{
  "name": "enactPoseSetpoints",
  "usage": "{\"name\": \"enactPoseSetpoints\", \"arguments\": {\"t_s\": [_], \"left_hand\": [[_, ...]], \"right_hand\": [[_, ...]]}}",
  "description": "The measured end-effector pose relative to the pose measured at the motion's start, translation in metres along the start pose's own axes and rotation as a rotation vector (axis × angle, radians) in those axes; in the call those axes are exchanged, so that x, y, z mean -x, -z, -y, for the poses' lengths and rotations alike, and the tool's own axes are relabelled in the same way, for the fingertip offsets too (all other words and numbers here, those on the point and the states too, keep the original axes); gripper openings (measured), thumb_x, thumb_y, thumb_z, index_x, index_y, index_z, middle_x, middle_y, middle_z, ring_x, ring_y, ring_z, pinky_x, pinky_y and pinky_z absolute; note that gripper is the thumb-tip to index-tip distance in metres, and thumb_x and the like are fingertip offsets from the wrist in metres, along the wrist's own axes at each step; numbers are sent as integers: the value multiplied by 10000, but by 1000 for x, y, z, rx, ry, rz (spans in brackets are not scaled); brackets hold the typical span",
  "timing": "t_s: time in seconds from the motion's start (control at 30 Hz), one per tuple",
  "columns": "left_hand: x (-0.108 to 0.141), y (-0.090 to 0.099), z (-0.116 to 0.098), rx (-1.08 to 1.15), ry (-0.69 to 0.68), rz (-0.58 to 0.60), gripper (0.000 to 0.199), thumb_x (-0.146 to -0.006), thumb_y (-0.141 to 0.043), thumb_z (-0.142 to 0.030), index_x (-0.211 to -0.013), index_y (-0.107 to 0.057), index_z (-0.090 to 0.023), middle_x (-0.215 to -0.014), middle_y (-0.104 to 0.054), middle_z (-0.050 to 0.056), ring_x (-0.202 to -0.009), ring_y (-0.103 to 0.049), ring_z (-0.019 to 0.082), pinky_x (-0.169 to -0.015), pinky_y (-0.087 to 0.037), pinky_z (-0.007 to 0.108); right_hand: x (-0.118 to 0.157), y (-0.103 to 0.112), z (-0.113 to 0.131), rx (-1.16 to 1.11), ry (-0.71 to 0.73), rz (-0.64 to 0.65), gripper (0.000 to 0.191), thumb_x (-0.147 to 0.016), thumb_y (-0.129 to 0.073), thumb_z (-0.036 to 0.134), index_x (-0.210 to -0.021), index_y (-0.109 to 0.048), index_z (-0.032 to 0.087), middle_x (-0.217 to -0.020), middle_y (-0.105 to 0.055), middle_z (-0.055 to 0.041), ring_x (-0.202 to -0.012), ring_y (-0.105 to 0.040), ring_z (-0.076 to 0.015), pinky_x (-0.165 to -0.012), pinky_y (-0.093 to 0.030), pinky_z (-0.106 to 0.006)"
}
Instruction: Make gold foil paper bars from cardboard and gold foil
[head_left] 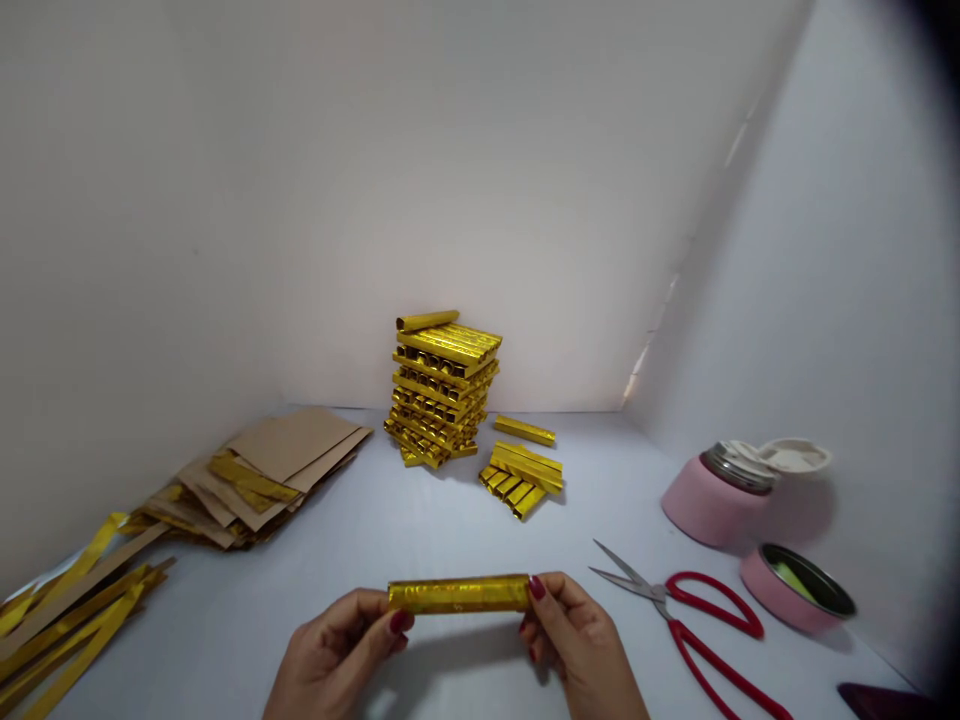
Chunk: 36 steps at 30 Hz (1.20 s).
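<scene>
Between my two hands, just above the table, is a gold foil paper tube point(459, 595), held level by its ends. My left hand point(341, 645) pinches the left end between thumb and fingers. On the right end, my right hand point(574, 635) grips with its thumb on the near side. Beyond them rises a tall crisscross stack of similar gold tubes point(442, 390), one lying loose on top. Right of that stack is a smaller pile of gold tubes point(525, 475), and a single gold tube point(525, 431) lies behind it.
Open red-handled scissors point(660, 595) lie right of my hands, blades pointing left. Farther right stand a pink glue pot point(716, 500) with its lid raised and a pink round dish point(795, 590). Brown and gold sheets point(285, 450) and gold strips point(90, 620) lie at left.
</scene>
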<state>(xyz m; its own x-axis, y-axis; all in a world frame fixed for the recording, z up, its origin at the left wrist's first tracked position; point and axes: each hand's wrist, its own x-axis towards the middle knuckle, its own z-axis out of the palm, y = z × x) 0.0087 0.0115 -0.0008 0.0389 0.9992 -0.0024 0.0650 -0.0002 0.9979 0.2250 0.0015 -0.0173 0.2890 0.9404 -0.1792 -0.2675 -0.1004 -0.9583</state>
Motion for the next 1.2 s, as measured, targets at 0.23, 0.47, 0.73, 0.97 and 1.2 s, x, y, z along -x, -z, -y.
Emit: {"name": "enactPoseSetpoints", "arguments": {"t_s": [0.23, 0.47, 0.73, 0.97, 1.2], "left_hand": [[-10, 0, -1, 127, 151, 6, 398, -643, -738, -562, -647, -689, -167, -604, -665, 32, -539, -580, 156, -538, -467, 231], [-15, 3, 4, 159, 221, 68, 454, -612, -753, -583, -659, -687, -136, -587, -655, 46, -483, -554, 138, -487, -437, 223], [-9, -3, 0, 128, 194, 16, 436, -637, -726, -589, -609, -653, -160, -560, -645, 29, -469, -552, 137, -473, -432, 215], [-11, 0, 2, 94, 122, -38, 430, -646, -716, -603, -622, -673, -176, -550, -619, 7, -521, -560, 157, -517, -454, 228], [-11, -2, 5, 206, 105, -76, 480, -603, -780, -562, -890, -685, -189, -690, -666, 15, -621, -606, 174, -565, -478, 239]], "right_hand": [[6, -3, 8, 66, 46, 15, 450, -553, -794, 582, -630, -649, 163, -508, -597, -11, -456, -487, -114, -456, -387, -232], [9, 0, 9, 182, 103, 51, 462, -612, -731, 626, -588, -649, 172, -509, -580, -21, -490, -463, -129, -472, -359, -242], [6, 3, 0, 206, 103, 28, 471, -669, -694, 622, -588, -620, 163, -498, -574, -13, -480, -455, -109, -473, -334, -221], [8, -8, -6, 35, 171, -9, 399, -640, -773, 526, -661, -588, 173, -530, -558, 20, -454, -453, -79, -424, -318, -180], [3, -7, -6, -45, 154, 14, 456, -622, -800, 496, -910, -629, 186, -718, -623, -11, -524, -549, -105, -407, -382, -171]]}}
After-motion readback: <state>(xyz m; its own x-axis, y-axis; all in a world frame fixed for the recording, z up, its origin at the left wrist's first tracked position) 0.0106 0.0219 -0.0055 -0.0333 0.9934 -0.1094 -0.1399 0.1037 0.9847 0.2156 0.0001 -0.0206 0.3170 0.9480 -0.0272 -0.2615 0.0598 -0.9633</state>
